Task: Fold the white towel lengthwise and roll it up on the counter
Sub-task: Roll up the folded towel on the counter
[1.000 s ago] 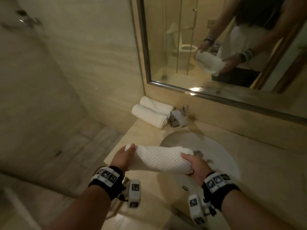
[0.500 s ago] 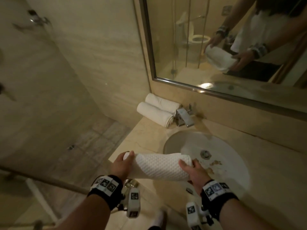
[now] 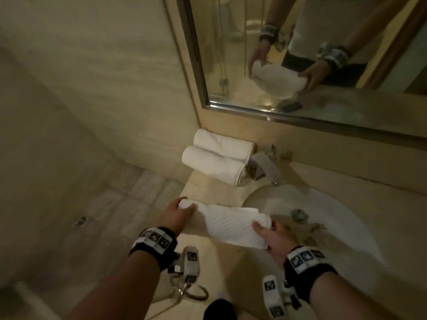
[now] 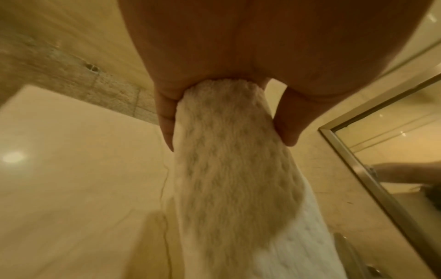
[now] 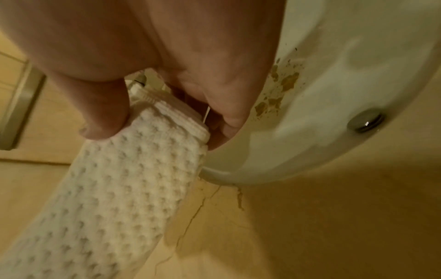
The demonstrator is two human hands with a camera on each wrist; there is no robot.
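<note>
A white waffle-weave towel (image 3: 227, 224), rolled into a loose cylinder, is held level above the front of the beige counter (image 3: 208, 188), beside the sink. My left hand (image 3: 178, 214) grips its left end, fingers and thumb around the roll (image 4: 222, 151). My right hand (image 3: 270, 236) pinches the right end, thumb on top and fingers beneath the hemmed edge (image 5: 167, 120). A loose flap of the towel shows along the far side. The roll (image 5: 114, 198) hangs just over the counter top.
Two rolled white towels (image 3: 215, 162) lie at the back of the counter against the wall, next to a chrome faucet (image 3: 265, 168). The white sink basin (image 3: 346, 239) with a metal drain (image 5: 365, 122) and brown stains is at right. A mirror (image 3: 300, 54) hangs above.
My view has tilted down and closer. The towel roll stays in both hands, and a loose flap now shows along its far side.
</note>
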